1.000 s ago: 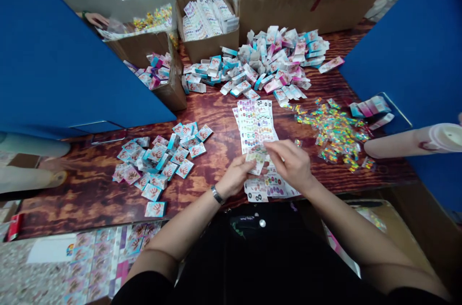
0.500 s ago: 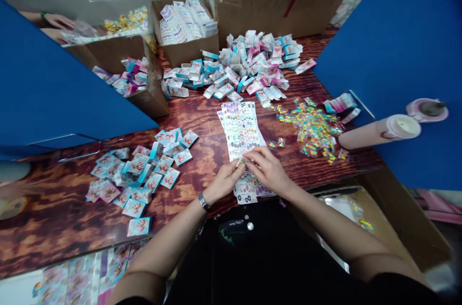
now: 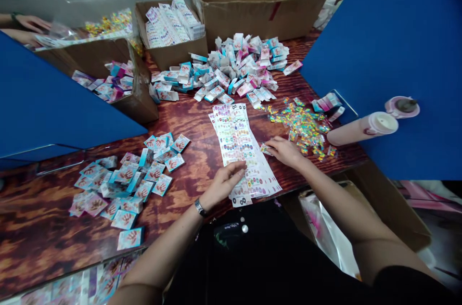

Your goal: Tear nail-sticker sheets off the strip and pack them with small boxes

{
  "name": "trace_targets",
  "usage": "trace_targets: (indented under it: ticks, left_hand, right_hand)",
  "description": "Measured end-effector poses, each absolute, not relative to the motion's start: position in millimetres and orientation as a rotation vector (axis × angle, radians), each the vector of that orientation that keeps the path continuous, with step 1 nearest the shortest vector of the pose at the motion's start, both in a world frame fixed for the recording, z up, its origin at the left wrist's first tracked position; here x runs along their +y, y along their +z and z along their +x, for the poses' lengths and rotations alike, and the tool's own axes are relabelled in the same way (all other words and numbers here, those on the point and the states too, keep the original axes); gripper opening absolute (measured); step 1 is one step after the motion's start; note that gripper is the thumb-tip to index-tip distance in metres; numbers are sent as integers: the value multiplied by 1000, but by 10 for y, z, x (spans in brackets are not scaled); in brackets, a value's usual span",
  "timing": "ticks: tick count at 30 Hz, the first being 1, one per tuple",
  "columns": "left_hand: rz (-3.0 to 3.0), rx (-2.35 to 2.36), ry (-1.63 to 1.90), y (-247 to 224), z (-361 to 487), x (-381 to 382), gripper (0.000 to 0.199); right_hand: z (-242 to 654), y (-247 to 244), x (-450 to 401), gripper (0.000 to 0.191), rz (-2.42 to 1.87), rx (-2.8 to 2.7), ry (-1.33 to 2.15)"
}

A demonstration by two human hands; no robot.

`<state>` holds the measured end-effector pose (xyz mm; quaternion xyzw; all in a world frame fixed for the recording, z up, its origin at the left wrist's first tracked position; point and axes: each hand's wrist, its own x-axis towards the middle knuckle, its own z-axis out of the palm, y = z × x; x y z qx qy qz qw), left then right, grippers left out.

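My left hand [image 3: 225, 182] rests on overlapping sheets of nail stickers [image 3: 231, 139], its thumb and fingers apart with nothing visible between them. The sheets are long white strips printed with rows of small coloured patterns. At their right edge, my right hand [image 3: 287, 152] has its thumb and fingertips closed on a small shiny packet [image 3: 266, 149]. Its fingers partly cover the packet. Beyond that hand is a loose heap of small yellow and multicoloured packets [image 3: 305, 124]. Left of the sheets lie several small blue-and-white boxes [image 3: 126, 175] with a hand picture.
Unfilled-looking, open-ended small boxes [image 3: 231, 71] form a pile behind the sheets. A carton of sticker sheets [image 3: 173, 52] and a large carton [image 3: 260, 16] stand behind. Blue partitions [image 3: 390, 55] flank the table; a pink bottle [image 3: 361, 130] leans right. Another person's hand [image 3: 34, 22] is far left.
My hands have come apart. The right moved right, off the sheets' middle, to the small packet at their edge; the left stays over the sheets. The whole view shifted slightly.
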<state>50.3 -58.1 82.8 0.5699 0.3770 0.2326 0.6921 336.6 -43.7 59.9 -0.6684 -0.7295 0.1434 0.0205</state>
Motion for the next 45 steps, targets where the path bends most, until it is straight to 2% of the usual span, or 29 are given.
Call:
trace_targets:
  ticks: [4,8,13,16,19,25,29,37,41,45]
  left_hand:
    - [1251,861,511,798,486,-581,45]
    - [1288,859,500,814,493,-482,43]
    - [1457,892,568,828,512,-147,36]
    - [1645,947,630,811,506,225,31]
    - [2044,1209,596,828,532,754,30]
    - [2293,1475,517,867,828,1830,31]
    - [2404,1528,372,790,1067,2181,30]
    - [2402,1655,201,766,1130,2251,29]
    - [2302,1670,228,930,937,2127,43]
    - [2137,1561,278,1032,609,1784,54]
  right_hand:
    - [3290,533,-412,32,-2163,-2246,395]
    - [3301,528,-414,22,-2141,-2276,390]
    - [3371,430,-425,24,-2099,-2206,463]
    - [3382,354,-425,26,-2081,-2116,501]
    - [3376,315,-410,25,-2101,-2078,503]
    - [3356,302,-403,23,-2059,-2072,533]
    - [3337,299,-497,27,-1988,-2038,529]
    - [3325,436,-662,31,-1936,-1772,602]
    - [3285,502,-665,40,-1916,-1547,745]
    - [3147,608,-685,33,-1774,-1486,833]
